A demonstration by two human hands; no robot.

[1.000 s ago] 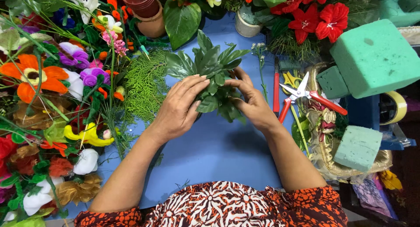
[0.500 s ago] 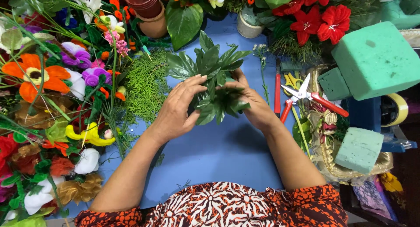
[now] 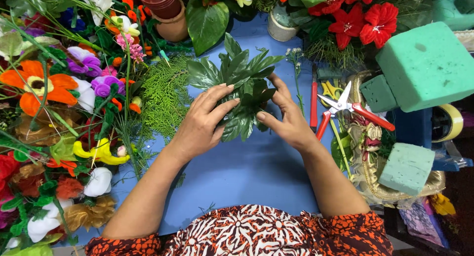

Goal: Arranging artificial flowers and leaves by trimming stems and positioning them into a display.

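- The bunch of dark green leaves (image 3: 242,88) lies on the blue table (image 3: 247,172), near its far middle; the lower leaves are covered by fingers, and where the stems meet cannot be made out.
- Left of the leaves, a feathery fern sprig (image 3: 165,95) is partly overlapped by them.
- Further left of the leaves, a heap of artificial flowers (image 3: 54,88) runs off the picture's edge; single stems are hard to tell apart.
- Beyond the leaves, a stack of terracotta pots (image 3: 165,9) is cut off at the top.
- Right of the leaves lie red-handled scissors (image 3: 345,108), and past them a large green foam block (image 3: 427,63) with a smaller foam block (image 3: 407,167) nearer the person; a roll of tape (image 3: 447,122) is half hidden behind the blue stand.
- No label or sign is readable.
- The left hand (image 3: 202,122) reaches in from the left, palm down, fingers spread and pressing on the leaves, not clenched.
- The right hand (image 3: 289,120) comes from the right, thumb and fingers pinching the bunch's leaves at its right edge.
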